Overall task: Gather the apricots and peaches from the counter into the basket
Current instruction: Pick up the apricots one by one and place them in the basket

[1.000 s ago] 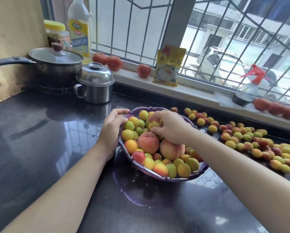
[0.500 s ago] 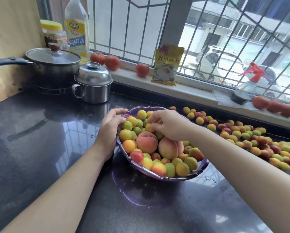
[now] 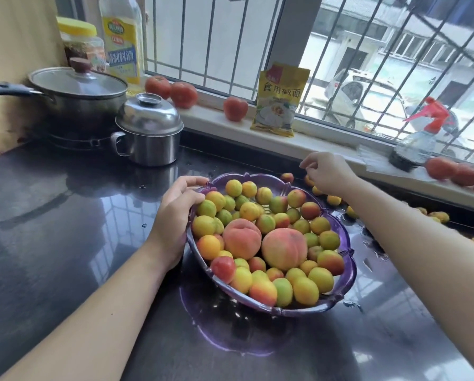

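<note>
Left hand [image 3: 175,218] grips the rim of the purple plastic basket [image 3: 343,287] piled with apricots and two peaches, while the loosely curled, empty right hand [image 3: 328,173] hovers over loose apricots [image 3: 334,200] just behind it on the black surface [image 3: 65,229], so I'd guess next it pinches one.

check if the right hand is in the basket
No, the right hand hovers beyond the basket rim, above loose apricots on the counter.

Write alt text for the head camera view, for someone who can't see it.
A person's left hand grips the rim of a purple basket heaped with apricots and two peaches on a dark counter, while the right hand reaches toward loose apricots behind it, fingers curled. A window sill holds tomatoes.
</note>
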The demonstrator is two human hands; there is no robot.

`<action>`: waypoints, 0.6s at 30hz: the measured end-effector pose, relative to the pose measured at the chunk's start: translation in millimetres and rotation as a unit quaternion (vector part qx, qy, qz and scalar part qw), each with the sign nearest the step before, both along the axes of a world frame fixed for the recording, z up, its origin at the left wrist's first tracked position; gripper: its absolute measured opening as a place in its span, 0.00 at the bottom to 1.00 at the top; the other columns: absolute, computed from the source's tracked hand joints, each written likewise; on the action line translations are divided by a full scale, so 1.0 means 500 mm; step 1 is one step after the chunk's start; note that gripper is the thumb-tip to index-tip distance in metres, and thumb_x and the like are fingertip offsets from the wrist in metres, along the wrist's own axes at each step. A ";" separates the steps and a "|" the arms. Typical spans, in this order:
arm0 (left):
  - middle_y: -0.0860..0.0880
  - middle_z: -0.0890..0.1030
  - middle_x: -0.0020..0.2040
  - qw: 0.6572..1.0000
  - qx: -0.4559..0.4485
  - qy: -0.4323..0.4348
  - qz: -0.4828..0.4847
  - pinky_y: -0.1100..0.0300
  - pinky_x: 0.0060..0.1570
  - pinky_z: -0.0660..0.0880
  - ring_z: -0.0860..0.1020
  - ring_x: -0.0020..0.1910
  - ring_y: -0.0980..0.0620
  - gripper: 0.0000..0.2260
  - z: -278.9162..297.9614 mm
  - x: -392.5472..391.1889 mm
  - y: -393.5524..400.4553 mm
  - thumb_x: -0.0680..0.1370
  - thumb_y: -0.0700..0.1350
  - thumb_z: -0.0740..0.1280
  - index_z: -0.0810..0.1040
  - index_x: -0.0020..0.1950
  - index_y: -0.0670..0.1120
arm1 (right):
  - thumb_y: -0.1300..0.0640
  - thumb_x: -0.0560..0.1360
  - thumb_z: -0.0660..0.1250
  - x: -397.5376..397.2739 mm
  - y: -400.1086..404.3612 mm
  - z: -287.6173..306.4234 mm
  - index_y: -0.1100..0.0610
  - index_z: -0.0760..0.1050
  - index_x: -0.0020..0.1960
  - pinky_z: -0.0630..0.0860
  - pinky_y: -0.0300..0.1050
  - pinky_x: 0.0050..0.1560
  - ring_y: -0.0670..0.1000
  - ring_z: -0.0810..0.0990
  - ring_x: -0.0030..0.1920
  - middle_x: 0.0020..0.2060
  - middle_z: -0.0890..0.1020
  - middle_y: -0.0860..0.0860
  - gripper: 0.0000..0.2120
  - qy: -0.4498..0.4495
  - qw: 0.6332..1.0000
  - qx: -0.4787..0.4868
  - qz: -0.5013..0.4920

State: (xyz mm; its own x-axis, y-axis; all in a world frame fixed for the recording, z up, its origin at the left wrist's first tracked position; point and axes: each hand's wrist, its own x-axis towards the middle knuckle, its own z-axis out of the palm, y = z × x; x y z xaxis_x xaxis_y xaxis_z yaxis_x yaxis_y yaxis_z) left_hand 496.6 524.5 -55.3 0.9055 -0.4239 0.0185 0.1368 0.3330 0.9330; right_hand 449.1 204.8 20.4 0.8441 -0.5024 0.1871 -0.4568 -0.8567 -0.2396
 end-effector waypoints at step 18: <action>0.37 0.83 0.56 1.000 0.013 -0.005 -0.011 0.46 0.52 0.79 0.81 0.51 0.43 0.17 0.004 -0.001 0.007 0.70 0.44 0.65 0.81 0.57 0.44 | 0.55 0.78 0.69 0.033 -0.011 -0.024 0.52 0.81 0.63 0.78 0.50 0.57 0.55 0.80 0.52 0.56 0.82 0.53 0.14 -0.064 0.994 0.058 0.063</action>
